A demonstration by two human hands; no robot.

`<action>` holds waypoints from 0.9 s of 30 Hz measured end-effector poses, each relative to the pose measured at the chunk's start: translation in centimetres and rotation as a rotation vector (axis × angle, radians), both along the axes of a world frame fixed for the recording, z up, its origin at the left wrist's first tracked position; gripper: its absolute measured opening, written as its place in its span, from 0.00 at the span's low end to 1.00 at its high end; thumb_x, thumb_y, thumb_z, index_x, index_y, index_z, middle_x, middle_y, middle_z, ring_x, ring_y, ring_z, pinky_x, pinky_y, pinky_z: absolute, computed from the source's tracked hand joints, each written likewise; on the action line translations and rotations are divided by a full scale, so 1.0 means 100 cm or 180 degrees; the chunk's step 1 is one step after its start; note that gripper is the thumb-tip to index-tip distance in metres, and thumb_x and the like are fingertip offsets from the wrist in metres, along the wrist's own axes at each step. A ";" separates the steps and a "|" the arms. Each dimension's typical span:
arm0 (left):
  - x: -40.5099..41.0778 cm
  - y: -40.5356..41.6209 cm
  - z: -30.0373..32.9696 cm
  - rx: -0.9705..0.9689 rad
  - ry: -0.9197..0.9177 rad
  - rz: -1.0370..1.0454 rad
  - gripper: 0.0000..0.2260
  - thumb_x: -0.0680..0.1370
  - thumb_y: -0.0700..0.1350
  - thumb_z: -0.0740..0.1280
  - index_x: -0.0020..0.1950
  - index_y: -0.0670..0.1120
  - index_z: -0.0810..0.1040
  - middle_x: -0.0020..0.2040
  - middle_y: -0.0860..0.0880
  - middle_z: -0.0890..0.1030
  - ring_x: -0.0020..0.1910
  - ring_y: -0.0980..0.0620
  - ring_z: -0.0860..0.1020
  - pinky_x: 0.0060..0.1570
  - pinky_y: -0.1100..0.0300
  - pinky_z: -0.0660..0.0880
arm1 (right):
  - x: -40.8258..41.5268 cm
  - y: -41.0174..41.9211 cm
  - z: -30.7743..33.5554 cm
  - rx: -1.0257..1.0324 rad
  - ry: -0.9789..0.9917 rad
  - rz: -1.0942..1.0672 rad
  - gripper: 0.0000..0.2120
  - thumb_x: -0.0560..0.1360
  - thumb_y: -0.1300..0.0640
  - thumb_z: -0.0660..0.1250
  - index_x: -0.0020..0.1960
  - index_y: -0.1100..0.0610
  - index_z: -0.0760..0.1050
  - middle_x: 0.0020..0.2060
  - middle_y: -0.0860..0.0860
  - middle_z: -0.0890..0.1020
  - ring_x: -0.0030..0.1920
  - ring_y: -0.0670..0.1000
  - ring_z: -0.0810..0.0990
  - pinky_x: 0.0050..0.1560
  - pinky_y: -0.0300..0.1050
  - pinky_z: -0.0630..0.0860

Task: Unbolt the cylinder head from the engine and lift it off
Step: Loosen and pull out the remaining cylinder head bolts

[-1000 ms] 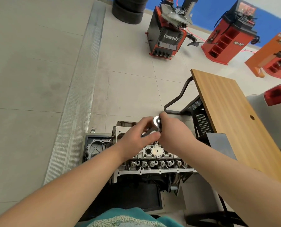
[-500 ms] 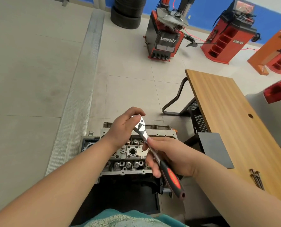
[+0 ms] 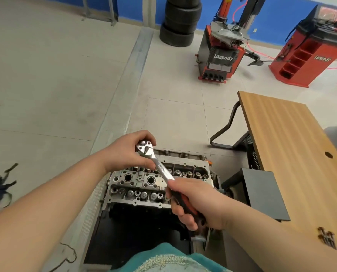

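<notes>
The grey cylinder head (image 3: 183, 169) lies on top of the dark engine block (image 3: 140, 218), low in the middle of the view. Above it I hold a chrome ratchet wrench (image 3: 159, 167) with a red and black handle. My left hand (image 3: 128, 152) grips the ratchet's round head, fingers curled over its top. My right hand (image 3: 195, 203) is wrapped round the handle, over the head's right end. Whatever sits under the ratchet head is hidden by my left hand.
A wooden table (image 3: 293, 154) stands to the right, with several long bolts (image 3: 327, 239) near its front edge. A dark box (image 3: 262, 193) sits between table and engine. Tyre machines (image 3: 222, 52) and stacked tyres (image 3: 180, 20) stand far back. A metal floor channel (image 3: 122, 107) runs along the left.
My right hand slid from the ratchet's head down the shaft to the handle. My left hand stayed on the head. The wrench swung so its handle points toward me.
</notes>
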State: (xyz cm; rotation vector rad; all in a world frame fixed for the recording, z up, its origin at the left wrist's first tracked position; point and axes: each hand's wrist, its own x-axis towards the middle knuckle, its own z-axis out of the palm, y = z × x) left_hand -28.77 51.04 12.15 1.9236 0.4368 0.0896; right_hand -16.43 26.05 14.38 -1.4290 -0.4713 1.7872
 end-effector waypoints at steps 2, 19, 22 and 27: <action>-0.002 -0.006 -0.001 0.0122 -0.0110 0.0214 0.26 0.64 0.43 0.86 0.54 0.62 0.80 0.47 0.59 0.83 0.42 0.60 0.82 0.42 0.65 0.80 | -0.001 0.006 0.003 0.0001 -0.0411 0.0132 0.20 0.80 0.36 0.66 0.53 0.54 0.73 0.34 0.54 0.76 0.26 0.53 0.70 0.27 0.44 0.70; 0.009 -0.051 -0.013 0.0560 -0.0420 0.1589 0.25 0.65 0.53 0.86 0.55 0.61 0.77 0.50 0.58 0.80 0.46 0.65 0.78 0.40 0.74 0.74 | 0.085 0.041 0.033 -0.0080 -0.2248 0.1458 0.19 0.79 0.36 0.68 0.53 0.52 0.79 0.32 0.51 0.81 0.26 0.51 0.77 0.26 0.43 0.76; 0.013 -0.066 -0.021 0.0649 -0.0546 0.1799 0.23 0.71 0.52 0.82 0.61 0.59 0.76 0.55 0.59 0.80 0.50 0.66 0.78 0.45 0.74 0.73 | 0.101 0.076 0.053 0.0417 -0.4176 0.2010 0.09 0.77 0.46 0.74 0.55 0.44 0.78 0.40 0.46 0.85 0.36 0.47 0.84 0.36 0.45 0.82; -0.004 -0.057 -0.026 0.0435 -0.0434 0.1846 0.34 0.78 0.39 0.75 0.69 0.72 0.68 0.58 0.64 0.83 0.57 0.66 0.81 0.55 0.71 0.76 | 0.069 0.132 0.056 0.1500 -0.6055 0.2613 0.25 0.74 0.67 0.64 0.64 0.44 0.75 0.48 0.44 0.79 0.46 0.52 0.80 0.42 0.46 0.69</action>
